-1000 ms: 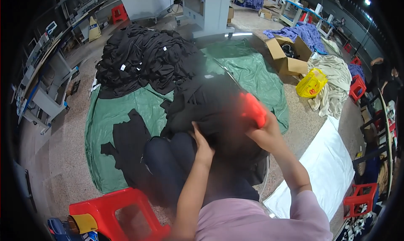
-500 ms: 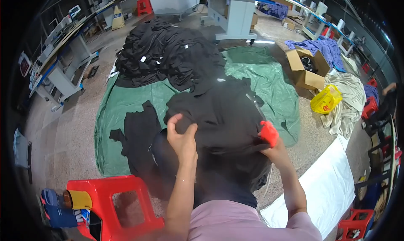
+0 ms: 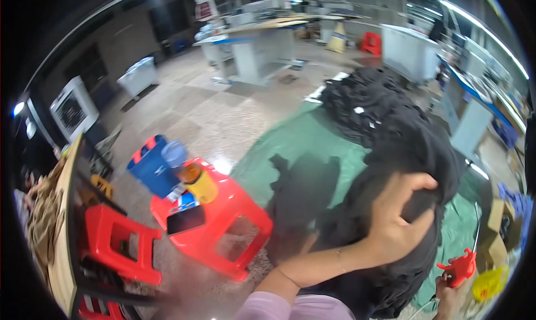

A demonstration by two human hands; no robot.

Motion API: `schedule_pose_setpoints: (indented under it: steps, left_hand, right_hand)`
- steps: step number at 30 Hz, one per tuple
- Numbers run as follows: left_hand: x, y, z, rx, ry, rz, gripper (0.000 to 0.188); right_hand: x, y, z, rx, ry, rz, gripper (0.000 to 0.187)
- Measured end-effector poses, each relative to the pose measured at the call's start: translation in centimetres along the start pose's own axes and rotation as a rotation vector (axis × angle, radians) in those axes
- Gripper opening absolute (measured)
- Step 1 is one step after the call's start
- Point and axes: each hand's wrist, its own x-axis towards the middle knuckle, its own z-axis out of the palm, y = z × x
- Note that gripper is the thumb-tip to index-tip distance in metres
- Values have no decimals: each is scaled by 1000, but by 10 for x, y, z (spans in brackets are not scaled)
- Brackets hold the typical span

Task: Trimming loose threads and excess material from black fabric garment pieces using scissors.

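My left hand [image 3: 399,216] is held over the dark cloth with thumb and fingers apart, and nothing shows between them. My right hand [image 3: 445,297], low at the right, is wrapped round a red air blow gun [image 3: 461,268]. Its thin metal nozzle points up and away, and a pale hose runs near the wrist. Black garments [image 3: 385,152] are heaped beneath and beyond my left hand. A flat black garment [image 3: 304,186] lies on the green sheet [image 3: 296,135] to the left of the heap.
A red stool [image 3: 223,236] at near left bears a phone [image 3: 186,220], a yellow cup [image 3: 202,189] and a blue bag [image 3: 153,169]. Another red stool [image 3: 120,242] stands farther left. At right are a cardboard box [image 3: 494,225] and a yellow bag [image 3: 490,283]. Worktables [image 3: 257,57] stand behind.
My view has swung left, bringing the whole stool into sight. My left hand stays open over the dark cloth. My right hand still holds the blow gun, whose nozzle now shows plainly.
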Motion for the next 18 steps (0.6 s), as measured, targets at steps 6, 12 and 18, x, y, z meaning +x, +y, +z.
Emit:
schedule_pose_setpoints:
  steps: [6, 12, 18]
  left_hand:
    - [-34, 24, 11, -370, 112, -245, 41]
    - [-22, 30, -13, -130, 213, -28, 48]
    - [31, 72, -92, 791, 142, 442, 62]
  right_hand:
    - [3, 77, 77, -129, 4, -212, 108]
    - [-30, 73, 43, -300, -189, -445, 75]
    - [-60, -13, 88, -216, -238, -295, 63]
